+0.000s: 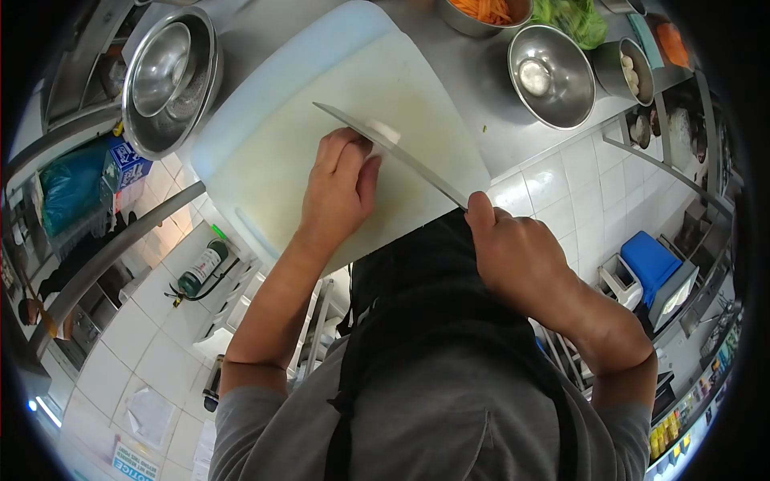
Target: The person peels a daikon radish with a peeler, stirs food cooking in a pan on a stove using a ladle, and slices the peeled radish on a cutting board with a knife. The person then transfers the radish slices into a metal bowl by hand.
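My right hand (509, 244) is wrapped round the handle of a long knife (417, 166), whose blade points up and left across the white cutting board (281, 144). The blade lies beside a small white piece of food (385, 131), blurred and partly hidden behind it. My left hand (343, 176) rests on the board with curled fingers, its fingertips close to the blade and the white piece. Whatever those fingers press on is mostly hidden.
Nested steel bowls (160, 72) stand left of the board. At the right are an empty steel bowl (552, 76), a bowl of orange strips (481, 11), leafy greens (581, 20) and a pot with white pieces (630, 76). The counter's near edge (545, 151) runs below them.
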`<state>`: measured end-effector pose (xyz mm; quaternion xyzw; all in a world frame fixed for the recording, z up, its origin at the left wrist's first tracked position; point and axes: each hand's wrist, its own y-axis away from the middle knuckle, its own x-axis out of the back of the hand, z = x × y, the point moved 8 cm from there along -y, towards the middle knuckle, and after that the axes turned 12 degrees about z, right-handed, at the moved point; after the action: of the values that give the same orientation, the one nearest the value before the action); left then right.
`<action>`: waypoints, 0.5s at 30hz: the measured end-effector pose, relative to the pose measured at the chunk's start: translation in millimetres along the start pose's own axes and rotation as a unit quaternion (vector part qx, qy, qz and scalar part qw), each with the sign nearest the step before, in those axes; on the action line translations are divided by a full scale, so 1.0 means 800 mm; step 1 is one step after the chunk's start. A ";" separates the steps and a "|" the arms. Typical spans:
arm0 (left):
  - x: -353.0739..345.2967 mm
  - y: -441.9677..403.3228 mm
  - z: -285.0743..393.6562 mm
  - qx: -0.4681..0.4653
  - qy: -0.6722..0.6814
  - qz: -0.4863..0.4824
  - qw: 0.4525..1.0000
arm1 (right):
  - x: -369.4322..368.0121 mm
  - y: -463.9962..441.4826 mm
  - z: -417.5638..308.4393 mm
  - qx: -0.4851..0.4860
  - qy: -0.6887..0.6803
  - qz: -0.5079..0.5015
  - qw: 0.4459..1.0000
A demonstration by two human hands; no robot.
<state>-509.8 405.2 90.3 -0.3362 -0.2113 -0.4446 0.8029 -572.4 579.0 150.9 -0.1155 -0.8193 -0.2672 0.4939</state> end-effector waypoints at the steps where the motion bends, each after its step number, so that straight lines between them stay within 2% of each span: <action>1: 0.000 -0.001 -0.003 0.002 0.004 0.004 1.000 | 0.000 -0.004 -0.001 0.007 -0.001 0.007 1.000; 4: 0.003 -0.002 -0.009 0.035 0.014 0.014 0.999 | -0.001 -0.016 -0.003 0.006 -0.016 0.024 1.000; 11: 0.013 -0.005 -0.009 0.017 0.023 0.038 0.999 | -0.004 -0.030 -0.006 0.026 0.007 0.039 0.999; 13: 0.015 0.000 0.003 -0.034 -0.076 0.052 0.995 | -0.004 -0.031 -0.002 0.032 -0.014 0.056 0.998; 15: 0.013 0.007 0.012 -0.021 -0.086 0.084 0.992 | -0.006 -0.033 0.000 0.033 -0.012 0.057 0.998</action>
<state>-499.6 408.1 101.5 -0.4067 -0.2415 -0.3492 0.8089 -582.1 557.5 138.6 -0.1494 -0.8254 -0.2102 0.5022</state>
